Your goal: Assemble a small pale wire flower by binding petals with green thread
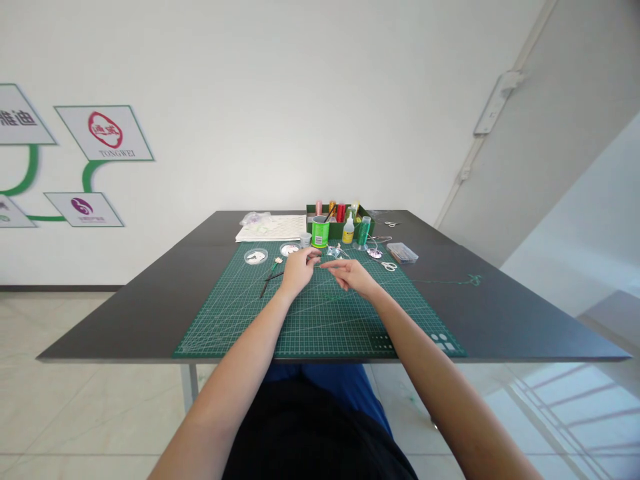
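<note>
Over the green cutting mat (320,327), both hands come close together. My left hand (300,268) is closed in a pinch, its fingertips around something too small to name. My right hand (353,275) points its index finger towards the left fingertips, with the other fingers bent under; what they pinch is hidden. A thin, pale strand seems to lie between the fingertips. Just beyond the hands are a green can (321,233) and small clear pieces (336,252). Dark slim tools (265,287) lie left of my left hand.
A green box (313,212) of thread spools stands at the back, with a glue bottle (349,230) and green thread spool (365,230) before it. White scissors (389,266) and a clear case (403,253) lie right. Shallow dishes (256,257) and white cloth (273,228) lie left.
</note>
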The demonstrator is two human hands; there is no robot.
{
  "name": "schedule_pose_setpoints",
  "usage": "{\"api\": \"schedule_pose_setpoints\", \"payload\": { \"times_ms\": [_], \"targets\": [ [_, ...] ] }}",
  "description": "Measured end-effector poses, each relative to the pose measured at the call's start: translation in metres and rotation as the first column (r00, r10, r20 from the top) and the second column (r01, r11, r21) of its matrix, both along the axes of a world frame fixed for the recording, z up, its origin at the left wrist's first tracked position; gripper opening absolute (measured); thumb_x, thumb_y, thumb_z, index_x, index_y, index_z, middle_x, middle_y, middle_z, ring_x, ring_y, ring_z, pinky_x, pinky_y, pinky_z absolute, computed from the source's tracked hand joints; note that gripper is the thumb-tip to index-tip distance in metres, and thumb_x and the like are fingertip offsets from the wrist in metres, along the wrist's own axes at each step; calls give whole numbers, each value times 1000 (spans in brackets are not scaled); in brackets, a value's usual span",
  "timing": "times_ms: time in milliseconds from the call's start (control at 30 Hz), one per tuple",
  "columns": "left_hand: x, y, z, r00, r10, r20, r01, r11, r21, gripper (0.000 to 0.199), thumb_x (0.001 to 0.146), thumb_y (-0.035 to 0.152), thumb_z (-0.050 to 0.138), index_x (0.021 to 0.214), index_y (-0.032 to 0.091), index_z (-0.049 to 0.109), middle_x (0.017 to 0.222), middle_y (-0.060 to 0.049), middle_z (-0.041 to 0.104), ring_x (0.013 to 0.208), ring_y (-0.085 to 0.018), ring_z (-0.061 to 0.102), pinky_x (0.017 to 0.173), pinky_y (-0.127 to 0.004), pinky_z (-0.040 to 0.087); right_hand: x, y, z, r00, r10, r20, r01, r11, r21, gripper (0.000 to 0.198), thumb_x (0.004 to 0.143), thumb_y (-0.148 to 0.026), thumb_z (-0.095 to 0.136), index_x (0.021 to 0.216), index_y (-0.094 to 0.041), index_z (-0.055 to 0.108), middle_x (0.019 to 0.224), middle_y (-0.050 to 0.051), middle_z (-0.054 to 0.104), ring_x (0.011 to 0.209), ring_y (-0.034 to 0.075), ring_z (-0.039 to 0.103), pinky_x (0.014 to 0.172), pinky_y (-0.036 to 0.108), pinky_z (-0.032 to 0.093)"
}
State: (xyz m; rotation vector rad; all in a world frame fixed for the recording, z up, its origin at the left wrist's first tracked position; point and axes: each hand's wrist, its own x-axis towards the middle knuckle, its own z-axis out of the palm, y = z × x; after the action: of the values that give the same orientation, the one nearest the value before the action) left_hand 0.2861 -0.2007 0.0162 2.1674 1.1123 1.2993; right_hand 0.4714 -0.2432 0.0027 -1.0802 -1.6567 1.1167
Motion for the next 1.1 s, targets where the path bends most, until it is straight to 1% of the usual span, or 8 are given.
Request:
{"api": "schedule_pose_setpoints", "payload": {
  "times_ms": [100, 200, 333, 500, 700, 800, 933, 1100],
  "targets": [
    [0, 2, -3, 999, 3, -49, -2, 1000, 26, 19, 84, 6, 65, 92, 20, 75, 91, -6, 78, 86, -22, 72, 83, -34, 54, 2, -3, 4, 997, 2, 82, -5, 999, 36, 46, 84, -41, 64, 117, -10, 73, 43, -8, 49, 36, 8, 42, 40, 21, 34],
    [-1, 3, -6, 994, 0, -106, 5, 999, 52, 17, 85, 8, 65, 93, 20, 74, 92, -6, 78, 86, -22, 72, 83, -34, 53, 4, -7, 10, 995, -2, 99, -5, 997, 71, 44, 86, -40, 62, 116, -11, 74, 42, -8, 47, 37, 8, 40, 42, 21, 34],
    [-2, 3, -6, 990, 4, -143, 6, 998, 68, 17, 86, 8, 65, 94, 20, 74, 94, -7, 78, 88, -23, 72, 83, -34, 52, 9, -10, 14, 997, 22, 78, -30, 995, 94, 44, 87, -42, 62, 114, -10, 74, 43, -8, 45, 37, 7, 37, 43, 22, 32],
    [-2, 2, -7, 979, -12, -204, 26, 998, 64, 17, 86, 11, 66, 96, 21, 76, 96, -7, 78, 89, -23, 72, 83, -34, 52, 17, -10, 16, 993, 112, 26, -114, 989, 90, 42, 88, -45, 64, 109, -10, 74, 43, -9, 43, 37, 7, 35, 43, 22, 26],
    [-1, -4, -2, 957, -91, -274, 97, 995, 10, 18, 85, 10, 66, 93, 21, 78, 90, -5, 79, 82, -20, 71, 79, -31, 51, 25, -9, 16, 989, 143, -47, -137, 985, 102, 39, 87, -48, 66, 101, -12, 73, 43, -9, 42, 38, 7, 32, 43, 22, 22],
    [1, -7, 0, 948, -131, -289, 130, 991, -25, 19, 85, 8, 65, 91, 21, 78, 88, -4, 79, 78, -19, 70, 78, -30, 51, 28, -6, 15, 989, 113, -100, -100, 986, 131, 37, 88, -47, 66, 100, -13, 72, 44, -9, 41, 38, 7, 31, 43, 23, 21],
    [2, -6, -1, 939, -175, -296, 165, 985, -58, 17, 85, 10, 67, 90, 21, 78, 91, -4, 79, 79, -19, 71, 81, -31, 52, 30, -4, 14, 985, 26, -171, 6, 983, 182, 38, 87, -48, 68, 102, -13, 72, 44, -9, 40, 39, 7, 29, 43, 24, 21],
    [3, -2, -7, 930, -216, -296, 202, 976, -78, 12, 84, 13, 70, 88, 21, 78, 88, -4, 79, 80, -19, 71, 81, -31, 52, 28, -6, 18, 983, -48, -177, 86, 973, 215, 43, 85, -51, 69, 106, -14, 73, 45, -8, 39, 40, 8, 29, 43, 24, 20]
  ]
}}
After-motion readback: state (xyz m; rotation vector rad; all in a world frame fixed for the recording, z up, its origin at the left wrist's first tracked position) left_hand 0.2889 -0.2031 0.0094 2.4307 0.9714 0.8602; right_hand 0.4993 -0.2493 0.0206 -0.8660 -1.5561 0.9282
